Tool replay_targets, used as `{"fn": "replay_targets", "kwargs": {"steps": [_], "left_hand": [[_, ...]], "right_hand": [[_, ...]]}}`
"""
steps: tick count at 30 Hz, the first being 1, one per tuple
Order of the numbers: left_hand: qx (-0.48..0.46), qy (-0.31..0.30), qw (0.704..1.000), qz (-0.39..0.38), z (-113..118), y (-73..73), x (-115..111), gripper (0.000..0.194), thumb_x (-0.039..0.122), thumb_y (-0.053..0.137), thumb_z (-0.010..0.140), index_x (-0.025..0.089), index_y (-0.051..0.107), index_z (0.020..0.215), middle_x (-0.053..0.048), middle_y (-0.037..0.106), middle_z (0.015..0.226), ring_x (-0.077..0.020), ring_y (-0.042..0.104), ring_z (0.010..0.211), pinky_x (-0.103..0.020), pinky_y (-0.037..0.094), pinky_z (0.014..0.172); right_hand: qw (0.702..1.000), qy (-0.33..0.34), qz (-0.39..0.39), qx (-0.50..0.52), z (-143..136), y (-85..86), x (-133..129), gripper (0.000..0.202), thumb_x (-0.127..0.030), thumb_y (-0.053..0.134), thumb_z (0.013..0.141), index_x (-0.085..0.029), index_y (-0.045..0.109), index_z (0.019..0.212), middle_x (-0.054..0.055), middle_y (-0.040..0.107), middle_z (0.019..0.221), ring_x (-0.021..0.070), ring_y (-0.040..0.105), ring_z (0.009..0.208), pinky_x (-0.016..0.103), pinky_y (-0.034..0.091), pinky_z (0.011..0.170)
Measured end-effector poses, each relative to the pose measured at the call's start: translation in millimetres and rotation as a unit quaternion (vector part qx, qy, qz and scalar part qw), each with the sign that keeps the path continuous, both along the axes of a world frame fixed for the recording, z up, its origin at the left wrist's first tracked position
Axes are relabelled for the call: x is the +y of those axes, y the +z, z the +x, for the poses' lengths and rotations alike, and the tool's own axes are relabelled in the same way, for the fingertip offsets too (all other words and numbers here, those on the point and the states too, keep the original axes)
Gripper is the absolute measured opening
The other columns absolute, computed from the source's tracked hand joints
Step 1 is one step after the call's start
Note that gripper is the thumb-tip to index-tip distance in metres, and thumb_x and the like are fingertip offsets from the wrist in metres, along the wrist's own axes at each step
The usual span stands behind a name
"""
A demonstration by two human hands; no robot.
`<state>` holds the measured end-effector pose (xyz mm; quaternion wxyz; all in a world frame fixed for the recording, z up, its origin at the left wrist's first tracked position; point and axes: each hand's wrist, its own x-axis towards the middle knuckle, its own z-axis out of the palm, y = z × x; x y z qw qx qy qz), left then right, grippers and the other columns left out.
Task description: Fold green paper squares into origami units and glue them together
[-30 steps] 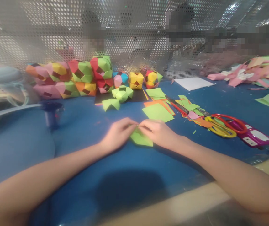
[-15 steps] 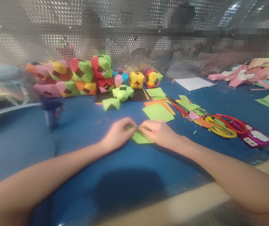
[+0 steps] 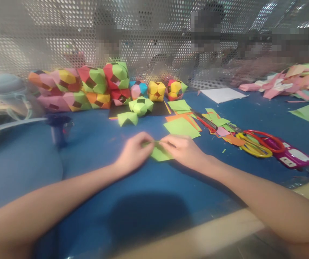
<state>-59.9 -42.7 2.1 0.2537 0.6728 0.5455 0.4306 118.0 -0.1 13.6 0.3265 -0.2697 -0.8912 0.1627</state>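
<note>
A light green sheet of paper (image 3: 160, 154) is pinched between my two hands, its upper edge folded and its lower part slanting down toward the table. My left hand (image 3: 136, 151) grips the fold from the left, thumb and fingers pressed together. From the right, my right hand (image 3: 183, 149) pinches the same fold close to the left fingertips. Just beyond my hands lie a square of green paper (image 3: 182, 128) and two light green folded pieces, one a small open shape (image 3: 128, 119), the other a rounder form (image 3: 140, 107).
Folded paper balls (image 3: 93, 80) stand stacked along the perforated metal screen (image 3: 154, 43). To the right lie red-handled scissors (image 3: 265, 140), yellow-handled scissors (image 3: 254, 146), paper scraps (image 3: 223, 131) and a purple packet (image 3: 292, 154). A dark blue object (image 3: 59, 129) stands left. People are behind the screen.
Both hands have shifted very slightly away from me with the green paper, and less of its lower part shows. They keep pinching the fold.
</note>
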Motion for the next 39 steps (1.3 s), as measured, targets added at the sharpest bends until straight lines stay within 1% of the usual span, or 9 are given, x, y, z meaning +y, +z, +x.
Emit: {"fn": "replay_targets", "kwargs": {"steps": [6, 12, 16, 23, 26, 30, 34, 37, 39], "left_hand": [[-0.004, -0.006, 1.0, -0.015, 0.4, 1.4, -0.5, 0.008, 0.017, 0.052, 0.075, 0.015, 0.059, 0.074, -0.003, 0.063, 0.08, -0.0143, 0.057, 0.077, -0.028, 0.045, 0.073], [-0.04, 0.009, 0.999, -0.012, -0.7, -1.9, 0.9, 0.006, 0.019, 0.052, 0.075, 0.016, 0.057, 0.074, -0.003, 0.063, 0.08, -0.0144, 0.057, 0.077, -0.029, 0.047, 0.073], [-0.051, -0.01, 0.998, -0.021, -0.8, -3.2, 1.4, 0.003, 0.018, 0.054, 0.073, 0.016, 0.056, 0.074, -0.003, 0.063, 0.082, -0.0141, 0.057, 0.077, -0.029, 0.047, 0.074], [-0.052, 0.011, 0.998, -0.033, 1.0, -1.3, 0.3, 0.002, 0.019, 0.054, 0.073, 0.016, 0.054, 0.073, -0.002, 0.062, 0.079, -0.0138, 0.057, 0.074, -0.028, 0.046, 0.07], [-0.05, 0.003, 0.998, -0.04, 1.2, -1.1, 0.3, 0.003, 0.019, 0.054, 0.073, 0.017, 0.053, 0.072, -0.002, 0.061, 0.079, -0.0138, 0.057, 0.074, -0.028, 0.046, 0.069], [-0.04, -0.003, 0.998, -0.05, 1.9, -0.1, 0.5, 0.005, 0.021, 0.055, 0.074, 0.017, 0.052, 0.073, -0.001, 0.059, 0.076, -0.0129, 0.054, 0.071, -0.026, 0.044, 0.066], [-0.014, -0.01, 0.999, -0.045, 3.6, 3.1, -0.8, 0.011, 0.027, 0.054, 0.077, 0.017, 0.058, 0.079, 0.0, 0.06, 0.075, -0.0128, 0.053, 0.07, -0.025, 0.042, 0.065], [-0.012, 0.011, 0.999, -0.04, 3.3, 3.5, -0.8, 0.016, 0.031, 0.053, 0.078, 0.017, 0.06, 0.077, 0.0, 0.06, 0.072, -0.0129, 0.053, 0.069, -0.025, 0.041, 0.063], [-0.031, 0.039, 0.998, -0.037, 2.3, 2.0, 0.3, 0.015, 0.031, 0.054, 0.077, 0.017, 0.057, 0.075, 0.0, 0.059, 0.07, -0.0122, 0.051, 0.065, -0.024, 0.04, 0.06]], "right_hand": [[1.0, 0.021, -0.015, 0.001, 0.9, -0.5, -1.5, 0.019, -0.019, 0.05, 0.087, -0.016, 0.066, 0.077, 0.003, 0.069, 0.075, 0.0112, 0.059, 0.065, 0.022, 0.044, 0.061], [0.999, -0.022, -0.026, 0.02, -1.5, 1.6, -2.4, 0.01, -0.021, 0.055, 0.083, -0.016, 0.063, 0.078, 0.001, 0.064, 0.071, 0.0102, 0.053, 0.06, 0.022, 0.041, 0.058], [0.998, -0.029, -0.038, 0.04, -3.2, 1.5, -3.6, 0.014, -0.019, 0.052, 0.084, -0.016, 0.06, 0.073, 0.0, 0.06, 0.067, 0.0102, 0.052, 0.061, 0.021, 0.04, 0.058], [0.998, -0.052, -0.025, 0.041, -4.8, -3.3, -4.0, 0.004, -0.021, 0.056, 0.081, -0.018, 0.058, 0.078, 0.001, 0.061, 0.073, 0.0118, 0.053, 0.064, 0.023, 0.041, 0.06], [0.997, -0.061, -0.028, 0.045, -5.1, -3.1, -3.8, 0.005, -0.02, 0.054, 0.081, -0.019, 0.056, 0.076, 0.0, 0.06, 0.071, 0.0117, 0.053, 0.064, 0.023, 0.04, 0.059], [0.997, -0.056, -0.026, 0.049, -4.9, -2.4, -4.0, 0.007, -0.019, 0.054, 0.082, -0.019, 0.055, 0.075, 0.0, 0.06, 0.071, 0.0117, 0.053, 0.064, 0.023, 0.04, 0.06], [0.998, -0.041, -0.029, 0.042, -4.6, -2.9, -4.5, 0.008, -0.02, 0.052, 0.083, -0.019, 0.056, 0.076, 0.001, 0.061, 0.072, 0.0124, 0.055, 0.066, 0.024, 0.042, 0.062], [0.996, -0.051, -0.04, 0.064, -5.4, -2.4, -3.9, 0.003, -0.02, 0.055, 0.079, -0.02, 0.056, 0.082, 0.003, 0.064, 0.081, 0.015, 0.059, 0.075, 0.026, 0.045, 0.067], [0.991, -0.072, -0.066, 0.087, -6.3, -1.5, -2.8, 0.012, -0.021, 0.059, 0.076, -0.02, 0.055, 0.087, 0.003, 0.064, 0.084, 0.0153, 0.059, 0.074, 0.026, 0.046, 0.066]]}}
